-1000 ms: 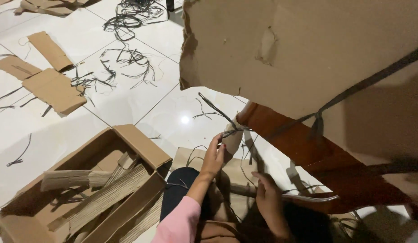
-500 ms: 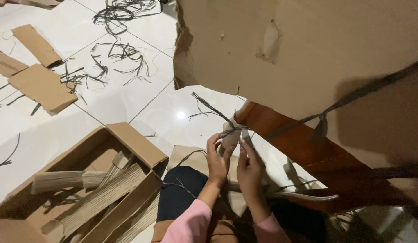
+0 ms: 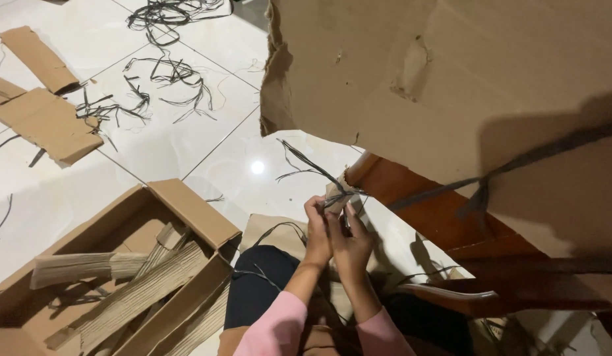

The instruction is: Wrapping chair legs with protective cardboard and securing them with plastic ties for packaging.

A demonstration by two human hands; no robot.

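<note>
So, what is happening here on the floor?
A person sits on the white tiled floor. The left hand and right hand are pressed together around a small cardboard bundle wrapped in dark string. Beside them an open cardboard box holds folded cardboard strips. Loose string pieces and cardboard scraps lie on the tiles.

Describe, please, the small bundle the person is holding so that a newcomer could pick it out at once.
Start at the large torn cardboard sheet filling the upper right, then drop to its lower left edge, beside the reddish-brown wooden piece. There the left hand and right hand meet around a small cardboard bundle. Unlike the loose strips in the open box, it is wrapped with dark string.
</note>
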